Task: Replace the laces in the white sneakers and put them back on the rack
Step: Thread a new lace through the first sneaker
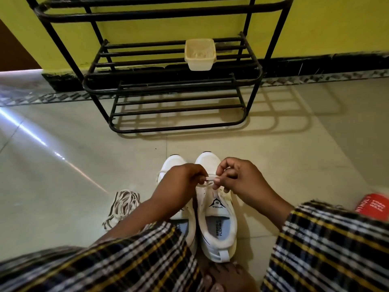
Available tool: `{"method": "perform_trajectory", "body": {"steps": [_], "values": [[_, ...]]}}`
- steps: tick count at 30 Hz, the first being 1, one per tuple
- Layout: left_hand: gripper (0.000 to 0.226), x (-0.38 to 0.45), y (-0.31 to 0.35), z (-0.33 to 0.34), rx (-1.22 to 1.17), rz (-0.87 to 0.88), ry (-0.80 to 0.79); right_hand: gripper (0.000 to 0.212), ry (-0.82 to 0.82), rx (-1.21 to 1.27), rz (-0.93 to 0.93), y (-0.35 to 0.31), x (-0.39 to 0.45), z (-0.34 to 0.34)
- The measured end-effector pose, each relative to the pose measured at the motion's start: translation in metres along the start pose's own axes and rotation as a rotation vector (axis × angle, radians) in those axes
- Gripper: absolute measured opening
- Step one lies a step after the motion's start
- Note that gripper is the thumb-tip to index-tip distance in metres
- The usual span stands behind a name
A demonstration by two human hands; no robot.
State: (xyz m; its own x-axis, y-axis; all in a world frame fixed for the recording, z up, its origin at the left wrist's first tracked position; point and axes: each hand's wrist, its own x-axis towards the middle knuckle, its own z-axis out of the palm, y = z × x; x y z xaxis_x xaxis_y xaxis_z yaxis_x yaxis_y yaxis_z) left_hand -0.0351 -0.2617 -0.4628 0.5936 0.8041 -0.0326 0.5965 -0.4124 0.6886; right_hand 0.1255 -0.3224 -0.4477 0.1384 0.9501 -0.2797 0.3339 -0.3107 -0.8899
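Sneakers (212, 207) sit side by side on the floor tiles before the black rack (168, 85), toes pointing away for easy threading. Left hand (181, 182) and right hand (237, 178), close together, pinch a white lace (210, 178) over the right shoe's eyelets; spare laces (124, 205) wait alongside.

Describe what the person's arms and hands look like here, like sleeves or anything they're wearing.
Both the left hand and the right hand are bare, with no gloves, rings or watch visible. The forearms are uncovered too. Each arm wears a plaid sleeve pushed back short of the wrist, checked in dark navy or black with white and yellow stripes.
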Motion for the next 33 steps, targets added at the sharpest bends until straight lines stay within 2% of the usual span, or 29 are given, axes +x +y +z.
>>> {"method": "perform_trajectory", "body": {"steps": [5, 8, 12, 14, 18, 20, 22, 26, 33], "values": [[0.011, 0.001, -0.002, 0.003, 0.099, 0.014, -0.100, 0.014, 0.091, -0.068, -0.011, 0.007, -0.002, -0.002], [0.011, 0.000, 0.000, 0.006, 0.007, 0.060, -0.154, 0.010, 0.096, -0.054, 0.007, 0.007, 0.000, 0.002], [0.012, 0.000, 0.001, 0.006, -0.048, 0.063, -0.123, 0.014, 0.098, -0.040, 0.044, 0.009, 0.000, 0.004], [0.012, 0.000, -0.002, 0.005, -0.067, 0.023, -0.074, 0.022, 0.095, -0.218, 0.092, 0.014, 0.000, 0.001], [0.004, 0.000, -0.004, 0.004, -0.173, -0.103, -0.002, 0.040, -0.159, -0.624, 0.235, 0.028, -0.005, 0.007], [0.007, 0.002, -0.003, 0.006, -0.140, -0.123, -0.002, 0.042, -0.244, -0.729, 0.208, 0.033, -0.007, 0.011], [0.012, 0.008, -0.004, 0.009, -0.061, -0.130, -0.022, 0.036, -0.259, -0.781, 0.151, 0.035, -0.008, 0.011], [0.013, 0.020, -0.001, 0.021, -0.013, -0.130, -0.081, 0.025, -0.192, -0.728, 0.052, 0.048, -0.012, 0.011], [0.016, 0.025, 0.007, 0.037, 0.036, -0.133, -0.109, 0.014, -0.187, -0.487, 0.004, 0.065, -0.018, 0.005]]}}
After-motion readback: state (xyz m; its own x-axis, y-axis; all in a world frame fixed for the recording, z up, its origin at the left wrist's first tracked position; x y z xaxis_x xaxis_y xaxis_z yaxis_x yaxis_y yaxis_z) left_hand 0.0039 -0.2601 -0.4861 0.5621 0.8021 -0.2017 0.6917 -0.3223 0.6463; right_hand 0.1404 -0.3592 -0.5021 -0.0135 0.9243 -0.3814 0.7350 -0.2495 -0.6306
